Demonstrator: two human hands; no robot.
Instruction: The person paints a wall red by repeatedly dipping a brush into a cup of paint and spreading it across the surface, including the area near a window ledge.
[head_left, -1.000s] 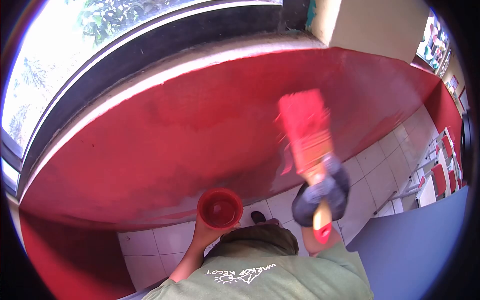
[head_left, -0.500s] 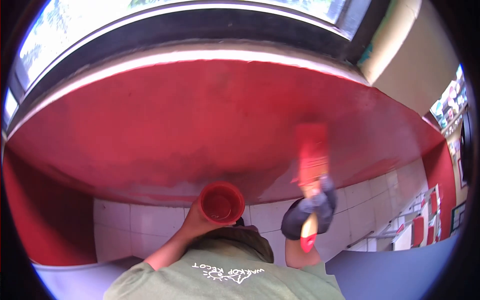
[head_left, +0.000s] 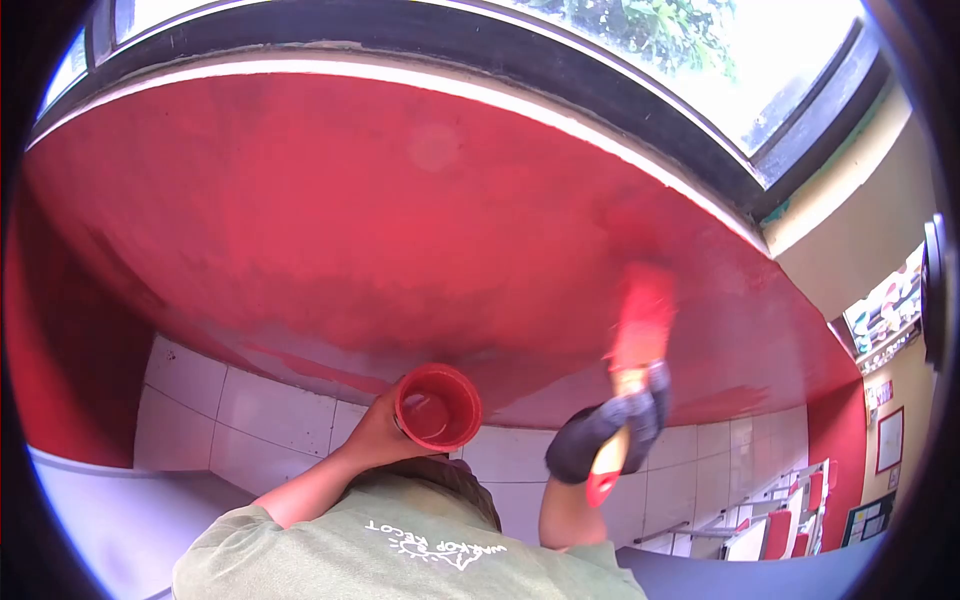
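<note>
I'd keep strokes even and overlapping as the dark-covered right hand grips the brush, right of centre by the red wall, while the left hand holds the red cup nearer, leftward.

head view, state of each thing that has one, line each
cup: open-topped, fill level unclear
brush: head red-coated, blurred
left hand: bare, around the cup
right hand: gloved, gripping the brush
wall: red, patchy lower down
window: cannot tell open or shut
</note>
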